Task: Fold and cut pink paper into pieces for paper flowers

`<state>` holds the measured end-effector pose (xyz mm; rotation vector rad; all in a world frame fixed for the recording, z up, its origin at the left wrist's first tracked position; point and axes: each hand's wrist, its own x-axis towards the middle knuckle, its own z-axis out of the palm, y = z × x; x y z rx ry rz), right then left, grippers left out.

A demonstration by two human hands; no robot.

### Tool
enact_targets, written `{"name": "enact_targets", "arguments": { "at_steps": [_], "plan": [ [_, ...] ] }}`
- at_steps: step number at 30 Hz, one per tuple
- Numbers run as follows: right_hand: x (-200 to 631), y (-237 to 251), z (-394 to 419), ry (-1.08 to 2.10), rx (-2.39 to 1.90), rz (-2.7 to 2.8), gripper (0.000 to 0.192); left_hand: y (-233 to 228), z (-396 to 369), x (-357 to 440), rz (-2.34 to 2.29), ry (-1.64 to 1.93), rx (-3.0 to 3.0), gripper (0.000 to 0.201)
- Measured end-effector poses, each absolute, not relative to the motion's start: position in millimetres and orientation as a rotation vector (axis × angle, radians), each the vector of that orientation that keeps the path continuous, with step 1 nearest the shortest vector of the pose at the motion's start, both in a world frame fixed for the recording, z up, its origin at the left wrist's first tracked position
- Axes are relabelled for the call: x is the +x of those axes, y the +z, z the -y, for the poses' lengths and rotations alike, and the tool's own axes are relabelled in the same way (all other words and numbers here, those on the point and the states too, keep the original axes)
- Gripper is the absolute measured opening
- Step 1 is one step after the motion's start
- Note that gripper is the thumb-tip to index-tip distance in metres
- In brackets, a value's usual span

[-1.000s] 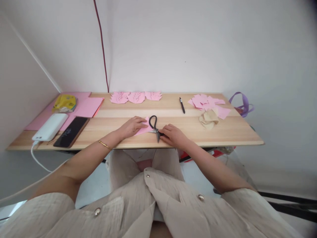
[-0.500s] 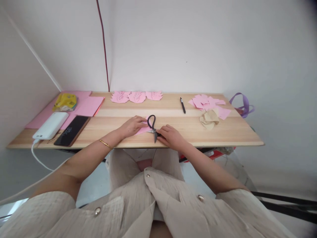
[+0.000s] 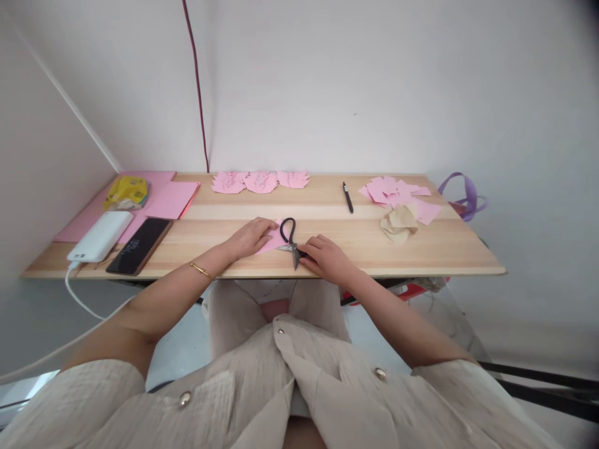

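Near the front edge of the wooden table, a small sheet of pink paper lies under the fingers of my left hand, which are bent and press it down. Just right of it, my right hand is closed around one black handle of a pair of scissors. The scissors' blades are apart: one points left across the paper, the other toward the table's front edge. Their other black handle loop stands free, away from my fingers. My right fingertips are partly hidden behind the hand.
Several jagged pink cutouts line the back edge. A black pen, pink scraps and crumpled tan paper lie right. At left are a white power bank, a phone, a yellow packet and pink sheets.
The whole view has shifted slightly. My left fingers have moved a little on the pink paper, showing more of it. The scissors stay apart in my right hand.
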<state>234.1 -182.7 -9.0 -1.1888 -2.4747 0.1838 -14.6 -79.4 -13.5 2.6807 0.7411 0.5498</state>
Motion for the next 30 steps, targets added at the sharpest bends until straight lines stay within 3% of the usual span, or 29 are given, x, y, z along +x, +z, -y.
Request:
{"name": "enact_targets", "arguments": {
  "at_steps": [6, 30],
  "plan": [
    [236, -10, 186, 0.142, -1.195, 2.466, 0.03, -17, 75, -15, -0.557, 0.563, 2.761, 0.026],
    [224, -10, 185, 0.215, -1.11, 2.498, 0.028, -12, 79, -9, -0.636, 0.575, 2.804, 0.021]
  ]
}}
